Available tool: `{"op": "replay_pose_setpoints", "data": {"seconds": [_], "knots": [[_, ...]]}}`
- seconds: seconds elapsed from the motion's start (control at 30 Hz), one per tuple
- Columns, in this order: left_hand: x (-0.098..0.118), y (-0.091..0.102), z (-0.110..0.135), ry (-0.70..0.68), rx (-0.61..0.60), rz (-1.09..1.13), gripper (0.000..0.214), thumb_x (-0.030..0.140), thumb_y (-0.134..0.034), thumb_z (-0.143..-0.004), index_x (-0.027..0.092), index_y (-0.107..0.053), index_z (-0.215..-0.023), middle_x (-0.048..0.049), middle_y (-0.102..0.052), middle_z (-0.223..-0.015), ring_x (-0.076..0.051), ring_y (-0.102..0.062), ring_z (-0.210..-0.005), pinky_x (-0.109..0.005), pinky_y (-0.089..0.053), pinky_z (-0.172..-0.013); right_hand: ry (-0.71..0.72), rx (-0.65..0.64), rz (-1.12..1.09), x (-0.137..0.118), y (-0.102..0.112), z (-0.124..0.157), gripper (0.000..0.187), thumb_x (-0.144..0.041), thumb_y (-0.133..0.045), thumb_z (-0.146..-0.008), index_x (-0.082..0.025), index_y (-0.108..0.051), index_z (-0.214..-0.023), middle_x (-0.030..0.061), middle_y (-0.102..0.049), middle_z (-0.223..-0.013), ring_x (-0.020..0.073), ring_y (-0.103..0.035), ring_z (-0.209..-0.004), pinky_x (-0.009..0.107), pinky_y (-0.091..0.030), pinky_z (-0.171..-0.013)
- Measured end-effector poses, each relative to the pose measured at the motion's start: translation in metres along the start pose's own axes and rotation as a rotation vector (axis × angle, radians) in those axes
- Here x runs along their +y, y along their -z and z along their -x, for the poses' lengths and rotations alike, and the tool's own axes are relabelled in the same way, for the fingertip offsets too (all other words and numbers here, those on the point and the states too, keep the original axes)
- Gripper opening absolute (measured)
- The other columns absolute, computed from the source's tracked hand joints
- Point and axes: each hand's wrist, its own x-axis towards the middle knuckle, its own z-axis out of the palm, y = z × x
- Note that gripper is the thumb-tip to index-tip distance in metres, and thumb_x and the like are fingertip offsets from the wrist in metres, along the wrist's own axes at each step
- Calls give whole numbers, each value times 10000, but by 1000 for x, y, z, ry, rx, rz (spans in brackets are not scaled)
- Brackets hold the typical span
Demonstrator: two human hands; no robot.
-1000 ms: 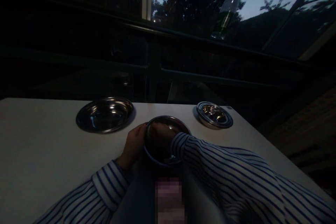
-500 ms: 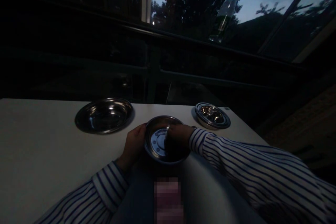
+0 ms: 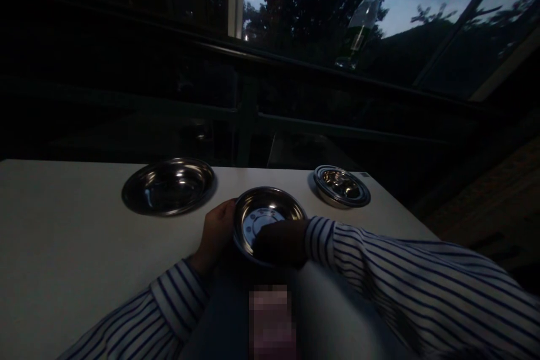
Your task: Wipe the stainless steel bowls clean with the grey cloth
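Observation:
A round stainless steel bowl (image 3: 287, 198) is tilted towards me at the table's near edge, its shiny inside in view. My left hand (image 3: 217, 229) grips its left rim, the thumb on the edge and the other fingers hidden behind. My right hand (image 3: 280, 241) is down inside the bowl, against the lower part of its inner wall. It looks closed and rounded, but it is in deep shadow, and whatever it may hold does not show.
On the white table (image 3: 76, 247), a wide steel dish (image 3: 169, 185) lies at the back left. Several steel dishes, stacked (image 3: 341, 187), sit at the back right near the edge. A clear bottle (image 3: 360, 25) stands by the window beyond.
My right hand has moved from the upper right of the bowl's inside down to its lower part, towards me. My left hand and the bowl have hardly moved.

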Motion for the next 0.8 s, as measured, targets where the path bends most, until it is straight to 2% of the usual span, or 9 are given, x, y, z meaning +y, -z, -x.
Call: {"op": "replay_pose_setpoints", "data": {"seconds": [0.1,0.17,0.27,0.33,0.43,0.5,0.57,0.7,0.8], "knots": [[0,0,1,8,-11,-6,373,379,-467,-758,116,-682,-913,-64,-725,-827,-208,-642,-748,-280,-488,-646,-84,-132,17,14,20,16,160,-173,-749,-595,-124,-667,-723,44,-640,-659,195,-621,-636,302,-495,-593],[0,0,2,9,-28,-2,394,395,-473,-758,107,-675,-936,-74,-723,-861,-213,-644,-760,-287,-488,-651,-149,-71,22,20,33,22,221,-106,-705,-609,-93,-669,-826,106,-662,-799,236,-632,-748,331,-494,-656],[1,0,3,-8,-48,19,354,365,-472,-762,116,-683,-897,-75,-723,-878,-212,-643,-795,-294,-484,-696,-210,126,-3,21,45,30,353,-92,-530,-770,-88,-562,-1122,155,-591,-1092,222,-573,-979,334,-452,-816],[1,0,2,-12,-47,28,342,362,-473,-760,121,-686,-875,-77,-725,-848,-217,-643,-798,-306,-482,-714,-239,287,-157,19,45,38,361,-125,-445,-838,-109,-512,-1193,134,-577,-1119,189,-548,-1021,325,-426,-872],[-2,0,1,3,-56,49,363,399,-492,-748,117,-681,-878,-93,-723,-853,-231,-643,-804,-330,-484,-722,-229,498,-622,14,39,53,326,-183,-474,-837,-135,-551,-1150,97,-604,-1080,183,-553,-1011,345,-421,-895],[-4,1,0,18,-62,73,383,428,-496,-743,118,-673,-883,-97,-721,-862,-234,-643,-804,-335,-485,-714,-214,556,-873,10,32,62,295,-214,-494,-828,-145,-582,-1100,82,-616,-1048,184,-568,-977,349,-436,-876],[-5,1,0,31,-65,86,393,443,-499,-738,120,-670,-882,-95,-721,-860,-232,-642,-793,-331,-485,-701,-208,593,-965,6,25,69,255,-223,-498,-825,-151,-607,-1044,70,-620,-991,175,-576,-926,332,-449,-844],[-1,3,1,45,-84,78,412,459,-488,-740,107,-669,-857,-102,-720,-821,-229,-640,-756,-328,-480,-690,-155,705,-769,-4,15,81,207,-151,-455,-826,-149,-635,-929,65,-571,-909,161,-556,-876,300,-448,-794],[6,6,6,46,-69,68,350,410,-458,-755,140,-673,-808,-94,-716,-842,-227,-639,-787,-312,-476,-693,-124,691,-495,-16,9,90,260,-81,-411,-814,-146,-635,-929,83,-525,-934,165,-535,-858,291,-450,-735]]}}
